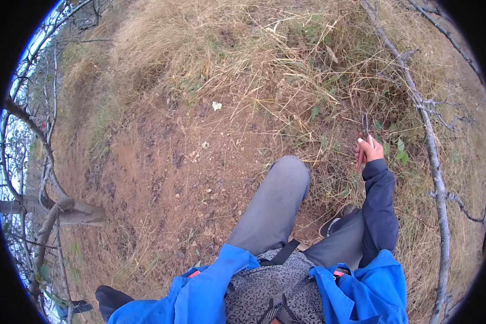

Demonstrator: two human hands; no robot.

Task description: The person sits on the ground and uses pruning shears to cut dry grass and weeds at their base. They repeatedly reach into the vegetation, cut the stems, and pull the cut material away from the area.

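My right hand [370,150], in a dark sleeve, grips pruning shears [361,158] with reddish handles. Their metal blades point away from me, low over dry grass [340,85] at the edge of bare soil. Whether the blades touch a stem is too small to tell. Beside the hand, to its right, stands a small green leafy sprig [401,154]. The left hand is out of view. Before me, my bent knee in grey trousers [273,198] rises over the reddish-brown soil [178,174].
A long bare branch [433,150] with side twigs runs down the right side, close to my right arm. On the left, a forked trunk [79,211] and leafless branches [28,115] stand at the slope's edge. A pale scrap [216,106] lies on the soil.
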